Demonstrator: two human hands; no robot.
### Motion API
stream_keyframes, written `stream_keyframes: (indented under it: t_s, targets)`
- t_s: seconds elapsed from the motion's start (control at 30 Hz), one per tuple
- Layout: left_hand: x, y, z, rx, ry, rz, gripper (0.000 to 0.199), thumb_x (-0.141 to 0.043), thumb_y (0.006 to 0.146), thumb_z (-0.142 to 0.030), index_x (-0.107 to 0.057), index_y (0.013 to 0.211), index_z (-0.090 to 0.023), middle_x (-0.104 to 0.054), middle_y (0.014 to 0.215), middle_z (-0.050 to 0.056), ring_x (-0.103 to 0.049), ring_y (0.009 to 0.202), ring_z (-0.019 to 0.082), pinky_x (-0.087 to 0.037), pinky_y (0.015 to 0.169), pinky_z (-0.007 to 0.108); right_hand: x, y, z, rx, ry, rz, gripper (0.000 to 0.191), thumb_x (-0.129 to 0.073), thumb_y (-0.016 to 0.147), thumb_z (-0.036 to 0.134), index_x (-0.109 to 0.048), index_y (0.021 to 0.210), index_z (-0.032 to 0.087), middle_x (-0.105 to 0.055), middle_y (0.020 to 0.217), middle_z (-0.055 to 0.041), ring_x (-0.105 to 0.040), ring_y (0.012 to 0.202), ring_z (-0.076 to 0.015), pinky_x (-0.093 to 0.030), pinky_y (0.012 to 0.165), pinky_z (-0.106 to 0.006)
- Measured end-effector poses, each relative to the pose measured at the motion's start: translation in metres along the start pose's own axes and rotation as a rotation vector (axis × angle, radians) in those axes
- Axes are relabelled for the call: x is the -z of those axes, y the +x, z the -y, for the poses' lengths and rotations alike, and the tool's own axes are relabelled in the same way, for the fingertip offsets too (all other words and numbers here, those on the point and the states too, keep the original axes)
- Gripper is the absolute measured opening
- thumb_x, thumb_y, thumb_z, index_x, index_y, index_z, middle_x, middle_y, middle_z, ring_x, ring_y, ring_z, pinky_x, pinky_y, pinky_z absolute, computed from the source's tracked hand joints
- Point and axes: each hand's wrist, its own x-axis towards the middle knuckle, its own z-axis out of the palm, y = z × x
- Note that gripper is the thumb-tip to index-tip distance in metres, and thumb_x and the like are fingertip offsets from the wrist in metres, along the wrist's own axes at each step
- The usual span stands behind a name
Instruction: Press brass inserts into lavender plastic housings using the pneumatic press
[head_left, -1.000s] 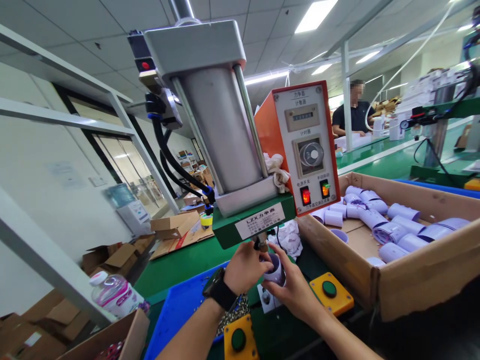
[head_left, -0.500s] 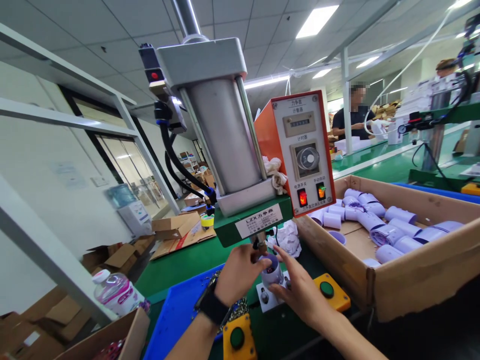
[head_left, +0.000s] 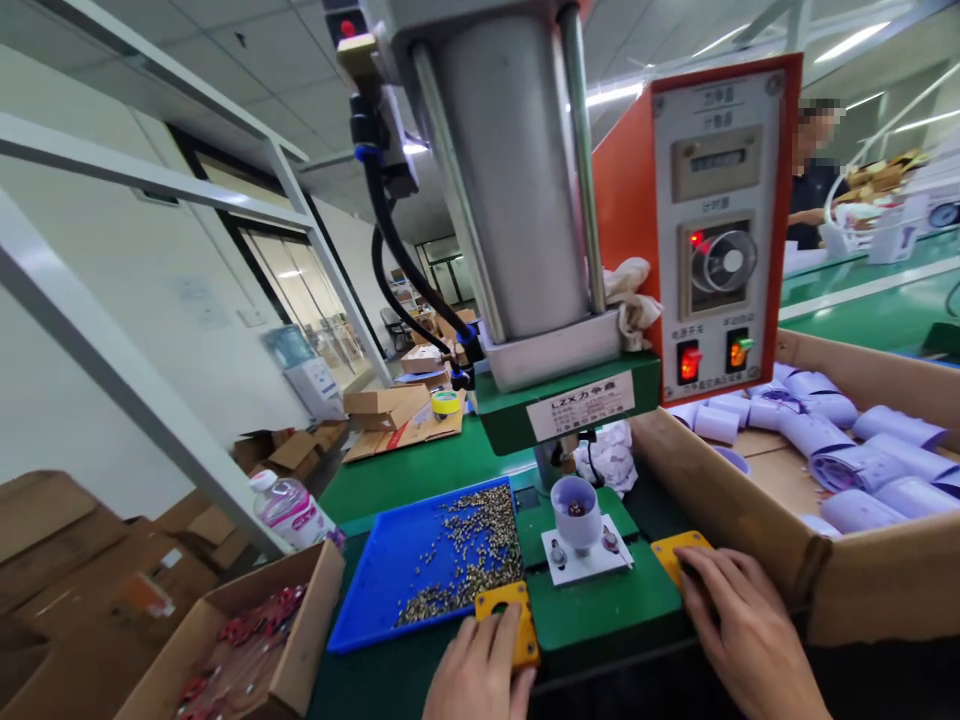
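Note:
My left hand (head_left: 478, 668) rests on the left yellow button box (head_left: 525, 630), its fingers stretched over the top by the button. On the other side, my right hand (head_left: 750, 625) lies with extended fingers on the right yellow button box (head_left: 679, 548), covering its button. Neither holds anything. Between them a short lavender tube (head_left: 574, 525) stands upright in a fixture on a white plate (head_left: 589, 567). Small metallic bits show inside the tube. Above it is the press (head_left: 517, 200), with its ram partly hidden.
Left of the fixture is a blue tray (head_left: 390, 550) with many small metal parts. A carton (head_left: 307, 640) of red pieces stands further left. At right, a large carton (head_left: 885, 590) holds lavender tubes beside the orange control box (head_left: 622, 170). A person (head_left: 814, 190) stands behind.
Both hands have left the tube at the fixture and moved down and apart onto the two yellow button boxes. A red light now shows on the timer. The view has shifted.

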Motion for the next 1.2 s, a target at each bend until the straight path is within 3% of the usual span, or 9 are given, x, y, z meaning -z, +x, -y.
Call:
stream_keyframes:
  t_s: [0.13, 0.2, 0.33, 0.5, 0.63, 0.83, 0.93, 1.1, 1.2]
  targets:
    - [0.052, 0.039, -0.005, 0.19, -0.211, 0.299, 0.039, -0.057, 0.086, -0.026, -0.058, 0.124, -0.029, -0.07, 0.111, 0.004, -0.065, 0.102, 0.023, -0.052, 0.089, 0.036, -0.003, 0.002, 0.0, -0.035, 0.034, 0.018, 0.029, -0.039, 0.096, 0.037, -0.055, 0.113, 0.019, -0.065, 0.101, -0.008, -0.056, 0.097, -0.0247, -0.045, 0.088, -0.041]
    - [0.061, 0.063, 0.006, 0.238, -0.26, 0.402, 0.03, -0.055, 0.088, -0.034, -0.062, 0.117, -0.032, -0.071, 0.104, 0.002, -0.065, 0.098, 0.022, -0.051, 0.085, 0.034, -0.003, 0.001, 0.0, -0.035, 0.042, 0.009, 0.028, -0.04, 0.096, 0.036, -0.055, 0.113, 0.019, -0.065, 0.101, -0.0079, -0.056, 0.097, -0.0248, -0.045, 0.087, -0.04]
    - [0.034, 0.116, 0.04, 0.26, -0.165, 0.362, 0.027, -0.043, 0.094, -0.029, -0.062, 0.114, -0.023, -0.069, 0.109, 0.006, -0.062, 0.105, 0.021, -0.046, 0.09, 0.032, -0.002, 0.002, 0.003, -0.031, 0.045, -0.02, 0.027, -0.039, 0.096, 0.035, -0.056, 0.111, 0.021, -0.067, 0.099, -0.0067, -0.058, 0.094, -0.0243, -0.047, 0.085, -0.039]
    - [-0.019, 0.157, 0.068, 0.28, -0.086, 0.429, 0.032, -0.06, 0.088, -0.03, -0.059, 0.115, -0.014, -0.062, 0.117, 0.011, -0.058, 0.11, 0.023, -0.045, 0.097, 0.044, 0.003, 0.007, 0.005, 0.034, 0.004, -0.076, 0.025, -0.04, 0.095, 0.034, -0.057, 0.107, 0.021, -0.069, 0.095, -0.0059, -0.062, 0.089, -0.0226, -0.05, 0.079, -0.036]
    - [-0.036, 0.159, 0.069, 0.254, -0.088, 0.459, 0.028, -0.059, 0.089, -0.034, -0.061, 0.11, -0.015, -0.063, 0.115, 0.007, -0.06, 0.106, 0.02, -0.048, 0.095, 0.045, 0.017, 0.022, 0.008, 0.045, 0.049, -0.1, 0.021, -0.044, 0.092, 0.031, -0.059, 0.104, 0.023, -0.07, 0.089, -0.0035, -0.066, 0.079, -0.0191, -0.054, 0.069, -0.03]
    - [-0.036, 0.152, 0.065, 0.264, -0.085, 0.448, 0.024, -0.056, 0.091, -0.034, -0.063, 0.105, -0.015, -0.066, 0.109, 0.006, -0.062, 0.105, 0.019, -0.047, 0.096, 0.044, 0.038, 0.071, 0.038, -0.221, 0.37, -0.01, 0.024, -0.048, 0.089, 0.033, -0.058, 0.109, 0.026, -0.069, 0.102, -0.0036, -0.067, 0.093, -0.0205, -0.055, 0.08, -0.033]
    - [-0.032, 0.149, 0.067, 0.285, -0.088, 0.435, 0.022, -0.054, 0.091, -0.032, -0.063, 0.103, -0.014, -0.067, 0.106, 0.006, -0.063, 0.102, 0.019, -0.047, 0.094, 0.042, 0.03, 0.095, 0.055, -0.313, 0.627, 0.057, 0.034, -0.048, 0.089, 0.033, -0.051, 0.122, 0.025, -0.066, 0.108, -0.0056, -0.064, 0.101, -0.0213, -0.052, 0.089, -0.037]
    - [-0.02, 0.143, 0.072, 0.312, -0.132, 0.38, 0.015, -0.051, 0.089, -0.021, -0.063, 0.097, -0.018, -0.071, 0.105, 0.007, -0.064, 0.101, 0.02, -0.045, 0.083, 0.03, 0.003, 0.114, 0.079, -0.186, 1.03, 0.27, 0.074, -0.061, 0.081, 0.031, -0.025, 0.145, 0.027, -0.054, 0.132, -0.009, -0.054, 0.12, -0.0234, -0.043, 0.103, -0.044]
    - [-0.016, 0.137, 0.075, 0.33, -0.163, 0.354, 0.013, -0.05, 0.088, -0.024, -0.063, 0.091, -0.019, -0.072, 0.1, 0.007, -0.065, 0.097, 0.021, -0.042, 0.078, 0.029, -0.013, 0.109, 0.096, -0.279, 1.163, 0.168, 0.074, -0.062, 0.081, 0.027, -0.024, 0.144, 0.027, -0.057, 0.127, -0.0087, -0.058, 0.114, -0.0212, -0.044, 0.101, -0.04]
